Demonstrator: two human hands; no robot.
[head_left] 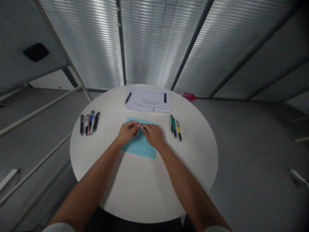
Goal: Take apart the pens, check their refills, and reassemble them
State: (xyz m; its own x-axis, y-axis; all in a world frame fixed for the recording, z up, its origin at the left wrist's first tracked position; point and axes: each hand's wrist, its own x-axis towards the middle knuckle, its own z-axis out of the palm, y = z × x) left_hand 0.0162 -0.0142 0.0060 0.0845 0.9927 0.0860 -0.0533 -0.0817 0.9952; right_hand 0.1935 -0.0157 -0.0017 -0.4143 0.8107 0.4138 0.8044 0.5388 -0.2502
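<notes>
A small white thing (142, 127) is held between the left hand (127, 132) and the right hand (154, 135), just above a blue sheet (141, 149). The fingers (135, 125) of both hands are bent closed around it, but how tight cannot be told. The sheet is laid on a round white table (145, 187). Pens (89, 123) are set to the left, more pens (175, 128) to the right, and papers (147, 100) farther off.

A small white pen-like piece (142, 126), partly hidden; held above blue paper (140, 149).
</notes>
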